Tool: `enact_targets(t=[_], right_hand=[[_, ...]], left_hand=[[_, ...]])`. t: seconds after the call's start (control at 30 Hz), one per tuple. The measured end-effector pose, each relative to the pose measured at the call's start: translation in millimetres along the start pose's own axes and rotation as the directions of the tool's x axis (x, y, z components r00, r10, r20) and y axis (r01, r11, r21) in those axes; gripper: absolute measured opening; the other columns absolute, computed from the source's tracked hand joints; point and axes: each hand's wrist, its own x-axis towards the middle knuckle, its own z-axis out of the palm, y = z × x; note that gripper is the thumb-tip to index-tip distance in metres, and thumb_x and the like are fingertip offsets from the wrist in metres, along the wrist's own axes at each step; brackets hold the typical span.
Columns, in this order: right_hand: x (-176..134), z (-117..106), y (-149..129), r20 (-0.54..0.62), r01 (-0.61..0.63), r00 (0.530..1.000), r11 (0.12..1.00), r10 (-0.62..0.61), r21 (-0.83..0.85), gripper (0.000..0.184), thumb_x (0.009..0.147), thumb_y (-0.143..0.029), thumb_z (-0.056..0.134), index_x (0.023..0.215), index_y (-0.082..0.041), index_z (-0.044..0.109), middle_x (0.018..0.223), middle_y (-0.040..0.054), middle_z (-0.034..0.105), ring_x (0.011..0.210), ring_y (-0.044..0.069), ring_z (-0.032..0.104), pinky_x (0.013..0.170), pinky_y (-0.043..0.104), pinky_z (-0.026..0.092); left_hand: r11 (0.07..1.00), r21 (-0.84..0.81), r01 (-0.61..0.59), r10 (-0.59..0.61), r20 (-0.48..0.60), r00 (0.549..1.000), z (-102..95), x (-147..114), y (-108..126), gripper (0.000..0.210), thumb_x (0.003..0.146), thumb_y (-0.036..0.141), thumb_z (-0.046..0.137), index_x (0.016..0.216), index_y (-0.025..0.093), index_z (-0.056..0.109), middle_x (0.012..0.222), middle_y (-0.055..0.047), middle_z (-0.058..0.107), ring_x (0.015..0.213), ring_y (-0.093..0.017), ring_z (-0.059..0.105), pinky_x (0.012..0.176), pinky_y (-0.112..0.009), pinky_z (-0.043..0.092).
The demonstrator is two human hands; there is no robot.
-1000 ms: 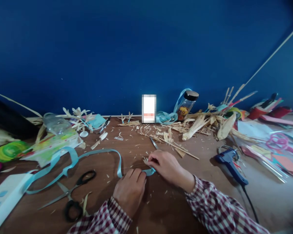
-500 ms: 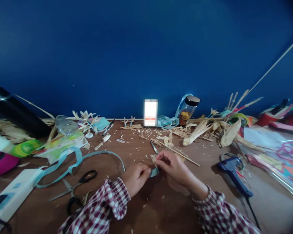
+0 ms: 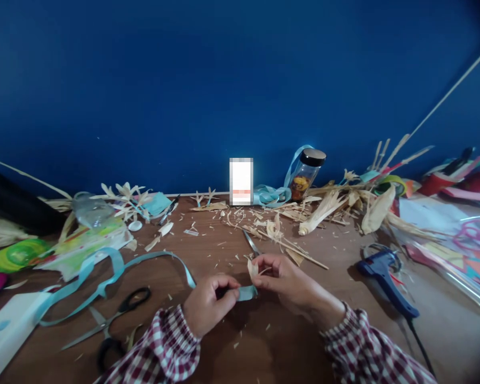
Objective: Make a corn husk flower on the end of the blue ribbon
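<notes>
My left hand [image 3: 211, 303] is closed on a light blue ribbon [image 3: 247, 293], pinching it near its end between thumb and fingers. From that hand the ribbon runs back in a loose curve to the left. Between the thumb and fingertips of my right hand [image 3: 282, 277] is a small pale corn husk flower [image 3: 253, 269]. The ribbon's end reaches the right fingertips, just below the flower; whether it touches the stem I cannot tell. A metal blade [image 3: 251, 242] lies on the table just beyond my right hand.
Open black-handled scissors [image 3: 108, 325] lie left, beside a white power strip [image 3: 14, 330]. At right rests a blue glue gun [image 3: 388, 282]. Corn husks [image 3: 324, 213], a lidded jar [image 3: 306, 173] and husk flowers [image 3: 126, 200] line the blue wall. Husk scraps litter the brown table [image 3: 208, 240].
My left hand has moved slightly left and down, with more ribbon showing between the hands. The husk flower in my right hand has turned and shows more plainly. The view has shifted slightly.
</notes>
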Motion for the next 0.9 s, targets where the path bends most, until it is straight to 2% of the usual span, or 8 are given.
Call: enact_targets(t=[0.17,0.53,0.63,0.77,0.9], right_hand=[[-1.5,2.3,0.2,0.039,0.001,0.999,1.000,-0.001,0.007,0.019,0.074,-0.030,0.069,0.080,-0.016,0.059,0.074,-0.0016,0.058,0.068,0.010,0.053,0.065,0.022,0.041],[-0.1,8.0,8.0,-0.033,-0.046,0.998,0.999,0.045,-0.017,0.020,0.072,-0.026,0.072,0.079,-0.016,0.057,0.071,-0.0019,0.057,0.063,0.009,0.050,0.060,0.022,0.037],[-0.4,9.1,8.5,-0.061,-0.060,0.997,0.997,0.057,-0.042,0.020,0.071,-0.027,0.072,0.080,-0.016,0.057,0.070,-0.0022,0.057,0.062,0.009,0.050,0.059,0.022,0.037],[0.2,8.9,8.3,-0.060,-0.027,0.998,0.999,0.026,-0.017,0.019,0.073,-0.028,0.070,0.080,-0.016,0.058,0.073,-0.0013,0.058,0.065,0.010,0.051,0.061,0.023,0.039],[1.2,8.8,7.0,-0.068,-0.016,0.998,0.999,0.019,0.038,0.019,0.072,-0.027,0.071,0.080,-0.017,0.057,0.070,-0.0027,0.056,0.063,0.009,0.051,0.060,0.022,0.039]], left_hand=[[1.000,0.004,-0.011,0.011,0.006,1.000,-3.7,-2.9,6.3,0.019,0.068,0.021,0.051,0.075,0.017,0.068,0.074,-0.003,0.069,0.068,-0.017,0.061,0.066,-0.028,0.047],[0.996,-0.064,0.068,-0.068,-0.005,0.998,-0.3,-7.5,10.9,0.023,0.066,0.021,0.050,0.074,0.017,0.071,0.074,-0.004,0.071,0.070,-0.018,0.061,0.067,-0.028,0.046],[0.987,-0.097,0.126,-0.125,0.014,0.992,-0.4,-7.8,14.6,0.025,0.065,0.022,0.050,0.076,0.016,0.072,0.070,-0.004,0.070,0.063,-0.016,0.058,0.061,-0.027,0.044],[0.955,-0.221,0.200,-0.186,0.082,0.979,0.4,-6.7,14.8,0.028,0.066,0.028,0.053,0.082,0.014,0.070,0.063,-0.002,0.064,0.054,-0.012,0.049,0.053,-0.024,0.038],[0.912,-0.309,0.269,-0.248,0.108,0.963,2.4,-4.7,9.6,0.026,0.066,0.034,0.055,0.075,0.014,0.067,0.053,0.003,0.053,0.045,-0.009,0.039,0.046,-0.022,0.031]])
